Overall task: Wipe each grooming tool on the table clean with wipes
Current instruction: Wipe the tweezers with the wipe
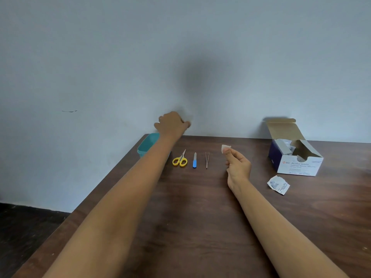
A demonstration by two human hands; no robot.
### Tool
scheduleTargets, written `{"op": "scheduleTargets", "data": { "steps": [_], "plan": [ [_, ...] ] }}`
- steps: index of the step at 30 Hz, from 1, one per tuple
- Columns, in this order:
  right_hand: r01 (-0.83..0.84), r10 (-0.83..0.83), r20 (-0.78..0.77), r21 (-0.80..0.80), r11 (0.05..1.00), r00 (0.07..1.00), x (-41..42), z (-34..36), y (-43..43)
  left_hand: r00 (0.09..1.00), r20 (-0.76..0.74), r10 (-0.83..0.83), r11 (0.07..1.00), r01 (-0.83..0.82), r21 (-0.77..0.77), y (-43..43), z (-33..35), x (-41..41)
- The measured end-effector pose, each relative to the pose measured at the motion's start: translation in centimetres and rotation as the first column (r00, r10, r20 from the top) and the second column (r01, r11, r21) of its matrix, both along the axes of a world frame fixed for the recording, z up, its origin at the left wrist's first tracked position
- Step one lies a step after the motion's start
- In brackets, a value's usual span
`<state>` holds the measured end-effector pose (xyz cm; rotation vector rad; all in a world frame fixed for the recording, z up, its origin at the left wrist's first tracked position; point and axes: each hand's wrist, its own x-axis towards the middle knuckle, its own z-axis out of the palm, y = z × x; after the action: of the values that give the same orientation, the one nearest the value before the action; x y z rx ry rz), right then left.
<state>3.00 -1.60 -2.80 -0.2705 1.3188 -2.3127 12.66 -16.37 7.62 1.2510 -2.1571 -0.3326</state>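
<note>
Three grooming tools lie in a row on the brown table [190,207]: small scissors [180,159] with yellow handles, a nail file [194,160] with a blue grip, and thin metal tweezers [207,159]. My right hand [239,167] hovers just right of the tweezers and pinches a small white wipe [225,147] between thumb and fingertips. My left hand [171,123] is raised above the table's far edge, behind the scissors. Its fingers curl away from me, and what lies inside them is hidden.
A teal container [147,145] stands at the table's far left corner, partly behind my left forearm. An open box of alcohol swabs [295,157] sits at the far right, with a torn swab wrapper [278,185] in front of it. A pale wall rises directly behind the table.
</note>
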Motion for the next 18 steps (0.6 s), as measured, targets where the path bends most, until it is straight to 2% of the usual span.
{"op": "scheduleTargets", "data": {
  "steps": [5, 12, 18],
  "plan": [
    [0.023, -0.005, 0.163, -0.112, 0.993, 0.987, -0.4, 0.0, 0.3, 0.966, 0.234, -0.110, 0.994, 0.106, 0.032, 5.0, -3.7, -2.4],
    [0.028, 0.008, 0.213, -0.164, 0.986, 0.977, -0.5, 0.2, 0.5, 0.881, 0.473, -0.007, 0.999, 0.023, -0.028, 8.4, -6.7, -3.1],
    [0.012, 0.024, 0.215, -0.165, 0.986, 0.976, -0.5, 0.2, 0.6, 0.887, 0.460, 0.042, 0.983, 0.046, -0.179, 9.5, -7.6, -2.8]
  ]
}}
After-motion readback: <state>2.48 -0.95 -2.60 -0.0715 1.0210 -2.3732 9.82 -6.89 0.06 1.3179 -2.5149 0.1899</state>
